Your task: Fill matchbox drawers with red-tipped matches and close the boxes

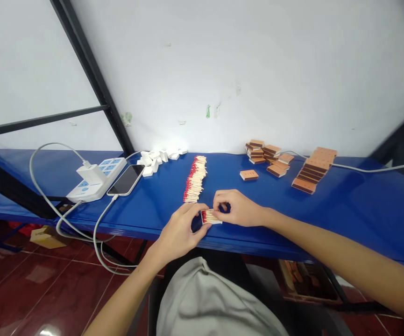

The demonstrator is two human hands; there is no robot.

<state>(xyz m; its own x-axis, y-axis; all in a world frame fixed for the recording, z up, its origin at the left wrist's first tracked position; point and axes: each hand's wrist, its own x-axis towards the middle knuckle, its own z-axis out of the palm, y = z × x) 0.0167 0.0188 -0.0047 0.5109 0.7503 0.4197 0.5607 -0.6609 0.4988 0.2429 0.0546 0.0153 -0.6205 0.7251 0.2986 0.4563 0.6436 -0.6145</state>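
A small white matchbox tray (217,222) lies near the front edge of the blue table, with red-headed matches (207,216) inside, heads toward the left. My left hand (180,231) grips the tray's left end between thumb and fingers. Over the tray's right end, my right hand (238,208) is closed in a pinch on the pale ends of matches; its fingertips partly cover them. Just beyond both hands runs a long row of loose matches (195,179), red heads to the left.
White empty-looking trays (149,161) are heaped at the back left. Orange-brown matchboxes lie in a loose pile (272,156), one single box (249,175) and a stacked row (314,170). A phone (126,180), a power strip (98,179) and white cables occupy the left side.
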